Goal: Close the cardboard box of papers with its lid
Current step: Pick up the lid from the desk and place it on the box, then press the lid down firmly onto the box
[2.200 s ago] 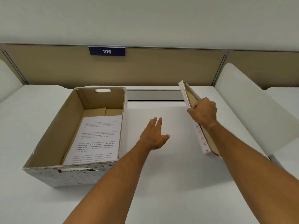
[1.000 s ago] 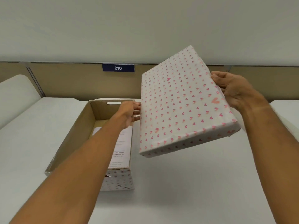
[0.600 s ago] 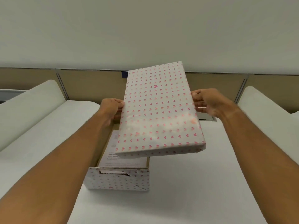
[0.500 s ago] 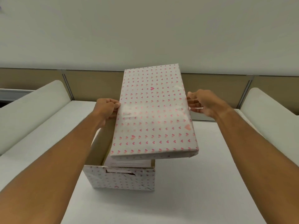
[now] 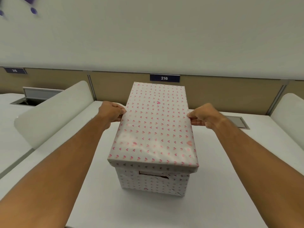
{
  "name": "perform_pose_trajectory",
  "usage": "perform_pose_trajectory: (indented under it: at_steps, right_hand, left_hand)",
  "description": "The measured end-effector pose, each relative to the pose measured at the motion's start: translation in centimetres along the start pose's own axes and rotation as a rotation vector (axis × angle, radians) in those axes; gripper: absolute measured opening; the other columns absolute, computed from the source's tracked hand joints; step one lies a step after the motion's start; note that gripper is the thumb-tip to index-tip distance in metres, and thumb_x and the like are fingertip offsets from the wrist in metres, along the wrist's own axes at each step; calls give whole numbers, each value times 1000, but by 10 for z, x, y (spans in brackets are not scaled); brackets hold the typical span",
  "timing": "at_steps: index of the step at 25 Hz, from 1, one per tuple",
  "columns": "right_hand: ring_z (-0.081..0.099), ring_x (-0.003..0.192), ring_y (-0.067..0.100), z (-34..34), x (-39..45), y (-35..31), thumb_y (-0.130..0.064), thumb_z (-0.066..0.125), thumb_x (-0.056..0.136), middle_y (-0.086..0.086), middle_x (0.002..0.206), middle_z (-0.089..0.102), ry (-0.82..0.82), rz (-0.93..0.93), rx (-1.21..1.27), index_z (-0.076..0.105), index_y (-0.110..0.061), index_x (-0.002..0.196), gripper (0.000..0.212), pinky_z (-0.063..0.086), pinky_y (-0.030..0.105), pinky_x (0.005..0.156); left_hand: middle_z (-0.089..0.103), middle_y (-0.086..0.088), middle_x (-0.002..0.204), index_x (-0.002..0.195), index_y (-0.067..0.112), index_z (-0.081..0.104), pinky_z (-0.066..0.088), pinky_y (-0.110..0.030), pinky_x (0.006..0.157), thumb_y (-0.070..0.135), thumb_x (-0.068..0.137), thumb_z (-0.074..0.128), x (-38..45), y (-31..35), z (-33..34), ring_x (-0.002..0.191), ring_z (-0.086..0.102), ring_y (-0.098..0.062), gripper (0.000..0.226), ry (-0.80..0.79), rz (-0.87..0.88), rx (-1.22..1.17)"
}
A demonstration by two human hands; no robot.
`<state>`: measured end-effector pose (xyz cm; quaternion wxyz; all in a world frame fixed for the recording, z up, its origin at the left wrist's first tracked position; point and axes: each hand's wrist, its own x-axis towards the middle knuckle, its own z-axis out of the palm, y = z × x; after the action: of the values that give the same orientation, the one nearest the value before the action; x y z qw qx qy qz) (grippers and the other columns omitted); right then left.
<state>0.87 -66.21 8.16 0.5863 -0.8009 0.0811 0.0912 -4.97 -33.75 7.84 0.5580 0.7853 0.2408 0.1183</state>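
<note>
The lid [image 5: 156,125], white paper with small pink hearts, sits on top of the cardboard box [image 5: 152,183] and covers its whole opening, so I cannot see anything inside. The box carries the same heart paper, and its near wall shows a hand-hole cut-out [image 5: 153,175] just under the lid's front skirt, with torn paper at its edge. The lid's near edge overhangs the box front a little and looks level.

My left hand [image 5: 111,113] is closed on the lid's left long edge, thumb on top and fingers curled under the side. My right hand [image 5: 204,116] has the same grip on the right long edge, directly opposite. Both holds are at about mid-length of the lid.

The box stands in the middle of the white bench [image 5: 222,186], with bare surface on every side of it and well back from the near edge.

Behind it, on the tan partition [image 5: 222,94], a dark blue plate [image 5: 164,78] reads "216". A second plate [image 5: 14,70] far left is blurred; I read it as "215" but am not sure. White curved dividers [image 5: 54,112] flank the bench left and right, and a grey cable hatch [image 5: 236,121] lies flush in the surface beyond my right hand.
</note>
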Motion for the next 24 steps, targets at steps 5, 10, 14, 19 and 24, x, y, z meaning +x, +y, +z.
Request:
perform_pose_trajectory:
  at_steps: [5,10,14,19,24]
  right_hand:
    - [72,72,24,15,4,11,-4,72,85,17,93,72,47,55,-73,62,4,89,13,57,30,51]
    - [72,69,23,20,2,13,-7,73,85,13,87,71,86,79,-92,63,3,94,17,57,28,49]
    - [71,67,21,26,0,20,-6,72,86,12,84,70,99,121,-99,62,1,85,12,57,28,52]
    - [69,68,21,34,0,34,-5,72,85,14,88,69,126,161,-94,62,1,83,12,58,29,55]
    - [69,70,24,34,7,43,-6,74,84,18,98,69,181,169,-109,64,6,97,20,58,30,58]
  left_hand:
    - [71,-10,90,77,7,72,58,-27,64,8,83,74,15,-15,4,74,69,-19,7,-48,-38,42]
    - [71,-11,92,87,1,73,60,-30,65,9,82,75,28,-29,9,74,72,-23,11,-118,-96,64]
    - [71,-13,93,90,0,73,60,-31,65,7,81,77,35,-39,13,72,72,-23,13,-145,-113,89]
    - [71,-12,93,92,0,71,59,-29,62,12,81,77,35,-48,20,69,72,-23,17,-166,-102,144]
    - [72,-14,98,93,0,71,59,-31,66,15,81,77,36,-54,30,72,72,-24,20,-173,-105,151]
